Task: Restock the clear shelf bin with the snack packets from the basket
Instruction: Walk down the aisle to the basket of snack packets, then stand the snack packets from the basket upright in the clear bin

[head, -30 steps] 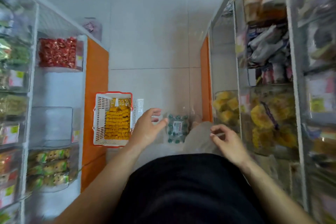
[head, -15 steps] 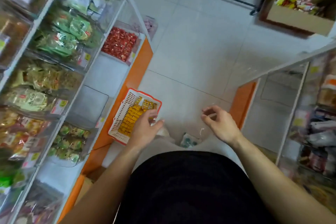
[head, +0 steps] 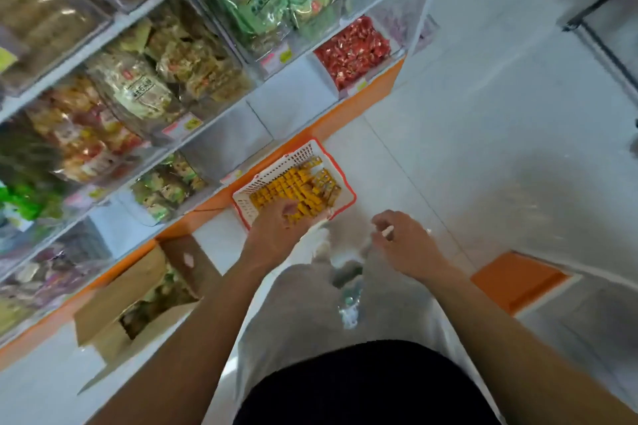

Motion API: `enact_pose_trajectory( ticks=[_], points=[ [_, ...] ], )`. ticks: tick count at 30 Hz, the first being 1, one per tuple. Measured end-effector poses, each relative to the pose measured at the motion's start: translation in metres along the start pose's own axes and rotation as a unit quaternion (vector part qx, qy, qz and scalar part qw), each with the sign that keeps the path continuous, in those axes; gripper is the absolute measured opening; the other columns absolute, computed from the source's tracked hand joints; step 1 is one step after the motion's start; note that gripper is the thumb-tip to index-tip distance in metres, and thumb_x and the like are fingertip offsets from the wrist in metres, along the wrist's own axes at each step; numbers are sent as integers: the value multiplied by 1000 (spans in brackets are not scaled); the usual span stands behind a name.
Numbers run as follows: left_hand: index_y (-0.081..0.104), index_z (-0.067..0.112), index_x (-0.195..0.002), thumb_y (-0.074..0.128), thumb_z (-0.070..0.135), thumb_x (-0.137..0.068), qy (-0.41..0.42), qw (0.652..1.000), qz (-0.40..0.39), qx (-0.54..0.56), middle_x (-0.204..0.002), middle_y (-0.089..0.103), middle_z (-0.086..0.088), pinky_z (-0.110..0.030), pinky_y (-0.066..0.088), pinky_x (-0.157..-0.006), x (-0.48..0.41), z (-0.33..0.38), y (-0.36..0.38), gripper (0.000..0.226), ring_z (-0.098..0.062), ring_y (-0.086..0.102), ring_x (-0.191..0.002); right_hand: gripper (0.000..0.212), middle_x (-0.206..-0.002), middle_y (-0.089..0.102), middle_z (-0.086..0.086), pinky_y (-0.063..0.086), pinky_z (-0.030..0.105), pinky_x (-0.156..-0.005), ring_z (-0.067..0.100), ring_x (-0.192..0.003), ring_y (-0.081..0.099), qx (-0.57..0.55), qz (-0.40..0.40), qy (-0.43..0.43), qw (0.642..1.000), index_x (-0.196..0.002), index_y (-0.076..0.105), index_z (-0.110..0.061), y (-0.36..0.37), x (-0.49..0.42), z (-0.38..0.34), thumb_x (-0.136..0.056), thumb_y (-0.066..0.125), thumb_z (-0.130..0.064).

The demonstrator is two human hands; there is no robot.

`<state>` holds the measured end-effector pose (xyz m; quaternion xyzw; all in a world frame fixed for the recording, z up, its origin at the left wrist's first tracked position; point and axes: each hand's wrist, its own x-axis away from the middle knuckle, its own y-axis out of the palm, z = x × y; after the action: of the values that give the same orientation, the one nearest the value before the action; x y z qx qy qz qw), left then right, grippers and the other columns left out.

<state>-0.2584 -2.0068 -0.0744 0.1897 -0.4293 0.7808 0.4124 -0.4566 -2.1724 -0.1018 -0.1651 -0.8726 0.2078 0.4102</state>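
From here the basket (head: pixel 276 169) sits on the floor beside the shelf unit (head: pixel 290 103), snack packets (head: pixel 293 188) in it. My left hand (head: pixel 281 222) grips some at its near end. The shelf bin (head: pixel 224 145) is just behind it, and a cardboard box (head: pixel 114 290) stands nearer me, to the left.

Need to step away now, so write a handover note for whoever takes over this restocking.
Left hand grips yellow snack packets in the basket on the floor.
Right hand pinches a small white item, clear of the basket.
An empty-looking clear bin sits just behind the basket.
Done: apparently nothing shelved yet.
Left: nearly the whole basketful.
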Motion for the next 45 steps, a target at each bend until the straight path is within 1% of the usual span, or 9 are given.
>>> enact_pose_trajectory(
  ticks=[3, 7, 11, 18, 23, 34, 39, 42, 45],
  points=[
    [58, 26, -130, 67, 48, -90, -81, 996, 26, 5, -117, 60, 13, -30, 46, -80, -55, -40, 31, 47, -11, 62, -96, 27, -106, 59, -3, 43, 27, -82, 14, -94, 59, 62, -69, -37, 995, -115, 62, -18, 35, -70, 30, -92, 63, -30],
    [59, 27, -121, 65, 41, -94, -154, 985, 57, 51, -117, 62, 6, -26, 42, -79, -142, -103, 74, 31, -21, 59, -107, 25, -100, 50, -8, 37, 25, -74, 9, -85, 51, 122, -123, -82, 981, -115, 61, -18, 84, -170, 61, -94, 59, -32],
    [56, 22, -137, 63, 46, -95, -165, 981, 72, 68, -130, 62, 4, -29, 44, -83, -250, -187, 119, 49, -15, 56, -103, 15, -99, 63, 2, 46, 32, -71, 24, -91, 63, 173, -122, -118, 970, -98, 63, -15, 155, -300, 89, -90, 59, -26],
    [52, 25, -137, 64, 48, -94, -161, 982, 74, 67, -125, 60, 7, -29, 50, -62, -448, -324, 189, 51, -13, 63, -84, 50, -146, 49, 4, 48, 39, -98, 26, -128, 53, 244, -114, -122, 955, -140, 47, -23, 297, -501, 150, -92, 57, -28],
    [53, 27, -139, 74, 37, -85, -21, 985, 134, -104, -138, 58, 0, -41, 50, -100, -530, -390, 237, 58, -25, 56, -125, 74, -154, 38, 9, 44, 45, -106, 32, -135, 43, 251, -72, -249, 933, -149, 38, -16, 368, -591, 182, -81, 67, -15],
    [50, 27, -144, 90, 45, -69, 63, 976, 144, -149, -141, 54, 0, -44, 40, -115, -561, -423, 249, 87, -27, 47, -134, 58, -135, 59, 2, 49, 43, -99, 25, -119, 58, 180, -91, -254, 946, -137, 52, -24, 393, -626, 181, -82, 68, -19],
    [60, 29, -130, 87, 39, -70, 76, 971, 190, -122, -128, 60, 3, -35, 46, -100, -553, -421, 250, 67, -21, 55, -122, 57, -127, 64, -2, 52, 43, -95, 19, -112, 61, 135, -84, -252, 955, -134, 54, -28, 390, -621, 176, -80, 71, -20],
    [59, 26, -129, 83, 42, -69, 91, 965, 222, -105, -125, 61, 2, -31, 44, -96, -548, -415, 244, 67, -20, 53, -117, 51, -117, 67, -2, 54, 41, -91, 14, -103, 64, 13, -89, -256, 963, -122, 62, -23, 385, -615, 174, -75, 78, -13],
    [56, 25, -131, 83, 42, -71, 86, 963, 255, 3, -117, 57, 8, -11, 42, -76, -538, -402, 230, 69, -7, 56, -101, 46, -115, 70, 1, 55, 37, -93, 16, -109, 64, -127, -114, -209, 963, -125, 65, -19, 378, -605, 167, -82, 75, -8]
  ],
)
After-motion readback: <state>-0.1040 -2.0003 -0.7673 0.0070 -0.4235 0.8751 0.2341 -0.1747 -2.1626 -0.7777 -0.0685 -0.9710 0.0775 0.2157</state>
